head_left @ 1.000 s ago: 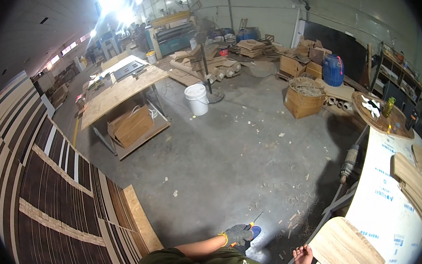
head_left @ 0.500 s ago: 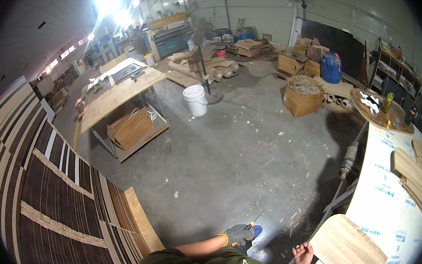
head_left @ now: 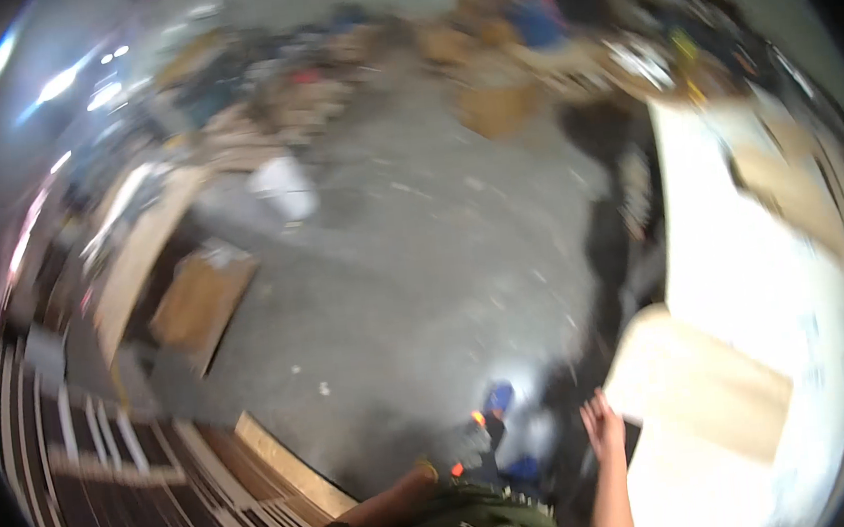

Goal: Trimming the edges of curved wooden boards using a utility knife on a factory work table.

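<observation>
Low in the middle, my left hand (head_left: 470, 448) wears a grey glove and is smeared by motion. It is closed round an orange-handled tool (head_left: 478, 419), whose orange parts show on either side of the glove; the half-second-old picture shows a thin shaft on it. My bare right hand (head_left: 603, 424) is raised with its fingers partly apart and nothing in them. Just right of it lies a pale wood-grain board (head_left: 708, 379) with a rounded corner, and the fingertips are close to its edge. Whether they touch it, I cannot tell.
The board rests on a white-topped table (head_left: 717, 197), with more wood pieces (head_left: 787, 186) farther back. Striped panels are stacked (head_left: 122, 501) at the left. A white bucket (head_left: 285, 187), a workbench (head_left: 145, 258) and a cardboard box (head_left: 499, 109) stand across the grey floor.
My view has swung right and down, blurring the picture; the bench and bucket sit farther left. My right forearm shows more, and its fingers look less curled. The left hand keeps the tool.
</observation>
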Motion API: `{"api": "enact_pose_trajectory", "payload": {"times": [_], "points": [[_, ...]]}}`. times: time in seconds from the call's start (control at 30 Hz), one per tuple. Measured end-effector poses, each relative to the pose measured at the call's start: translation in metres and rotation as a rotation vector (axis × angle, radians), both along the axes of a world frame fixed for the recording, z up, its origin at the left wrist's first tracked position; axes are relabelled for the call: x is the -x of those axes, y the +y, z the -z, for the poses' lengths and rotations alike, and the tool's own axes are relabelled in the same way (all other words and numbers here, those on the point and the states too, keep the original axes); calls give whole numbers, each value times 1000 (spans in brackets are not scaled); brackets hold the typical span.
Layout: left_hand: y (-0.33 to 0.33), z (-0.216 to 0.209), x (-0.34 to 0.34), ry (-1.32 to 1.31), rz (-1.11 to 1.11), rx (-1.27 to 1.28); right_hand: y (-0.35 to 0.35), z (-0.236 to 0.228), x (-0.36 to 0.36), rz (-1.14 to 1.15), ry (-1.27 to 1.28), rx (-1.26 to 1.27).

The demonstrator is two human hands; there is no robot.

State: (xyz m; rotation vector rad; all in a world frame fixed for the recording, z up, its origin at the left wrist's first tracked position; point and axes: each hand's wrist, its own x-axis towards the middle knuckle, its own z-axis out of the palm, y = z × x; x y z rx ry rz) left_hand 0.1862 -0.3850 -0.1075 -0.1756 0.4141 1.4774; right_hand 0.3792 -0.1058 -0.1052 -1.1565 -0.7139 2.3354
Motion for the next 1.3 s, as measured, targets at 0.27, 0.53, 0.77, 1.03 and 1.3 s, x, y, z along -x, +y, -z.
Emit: {"api": "enact_pose_trajectory", "payload": {"times": [0.27,0.53,0.77,1.03,1.3], "points": [[119,-76,27,962,168,568,71,-20,120,107,219,29],[221,-96,22,2240,322,174,83,-18,113,287,351,-61],[255,-113,5,2506,616,227,86,-28,102,295,363,-116],[246,-111,8,2767,511,186,90,-29,98,198,341,-171],[242,-114,11,2790,543,276,90,-28,98,256,377,-245]]}}
